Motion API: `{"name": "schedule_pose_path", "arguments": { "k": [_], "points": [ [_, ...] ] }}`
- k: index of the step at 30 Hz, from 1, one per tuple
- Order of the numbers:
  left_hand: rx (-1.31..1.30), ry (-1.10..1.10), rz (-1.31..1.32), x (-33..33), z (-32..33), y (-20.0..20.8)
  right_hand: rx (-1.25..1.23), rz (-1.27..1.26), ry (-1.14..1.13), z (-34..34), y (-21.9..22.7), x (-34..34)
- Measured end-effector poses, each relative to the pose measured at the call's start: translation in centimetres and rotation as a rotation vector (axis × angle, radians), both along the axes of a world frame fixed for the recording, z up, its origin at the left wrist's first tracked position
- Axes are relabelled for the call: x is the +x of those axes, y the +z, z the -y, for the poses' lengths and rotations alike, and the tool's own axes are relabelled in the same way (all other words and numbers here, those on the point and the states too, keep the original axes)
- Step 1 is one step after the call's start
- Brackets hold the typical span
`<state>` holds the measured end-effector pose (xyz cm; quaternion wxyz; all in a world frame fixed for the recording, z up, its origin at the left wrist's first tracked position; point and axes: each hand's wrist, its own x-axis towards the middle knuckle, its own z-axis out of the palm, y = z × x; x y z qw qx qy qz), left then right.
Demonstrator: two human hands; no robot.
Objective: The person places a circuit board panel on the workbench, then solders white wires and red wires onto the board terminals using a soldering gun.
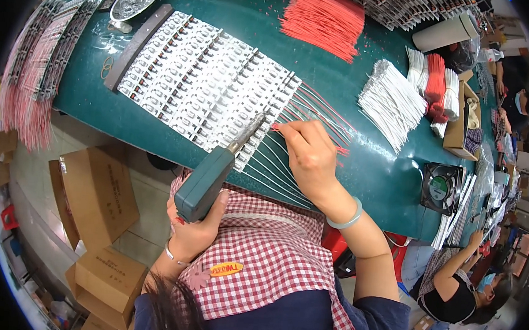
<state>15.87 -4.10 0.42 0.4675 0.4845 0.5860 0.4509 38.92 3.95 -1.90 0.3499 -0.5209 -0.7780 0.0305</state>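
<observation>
My left hand (195,227) is wrapped round a green soldering gun (205,182). Its metal tip reaches the right edge of a white circuit board panel (203,78), which carries rows of small parts. Pinched at that same edge, my right hand (309,156) holds the end of a red wire (275,126) beside the tip. White wires (276,172) run out from the panel's near right edge below my right hand. More red and white wires (326,111) fan out beyond it. A dark bar (139,46) lies along the panel's left edge.
Piles of red wires (324,19) and white wires (391,103) lie on the green table (250,14). A metal bowl (136,0) and stacked wired panels (44,64) stand left. A small fan (441,186) is at right; cardboard boxes (100,193) sit below. Co-workers sit far right.
</observation>
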Motion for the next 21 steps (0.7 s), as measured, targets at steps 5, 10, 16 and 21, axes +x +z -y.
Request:
{"name": "schedule_pose_path", "arguments": {
  "k": [5, 10, 16, 21],
  "points": [
    [0.100, -0.084, -0.090, 0.20, -0.32, 0.47, 0.010, 0.025, -0.003, 0.19, 0.08, 0.04],
    [0.093, -0.132, -0.134, -0.03, -0.37, 0.42, -0.006, 0.054, -0.002, 0.26, -0.20, -0.10],
    [0.103, -0.153, -0.156, 0.19, -0.32, 0.27, -0.014, 0.063, -0.008, 0.39, 0.12, -0.13],
    [0.142, -0.183, -0.209, 0.13, -0.68, 0.55, -0.004, 0.082, 0.004, 0.32, -0.12, 0.05]
  ]
}}
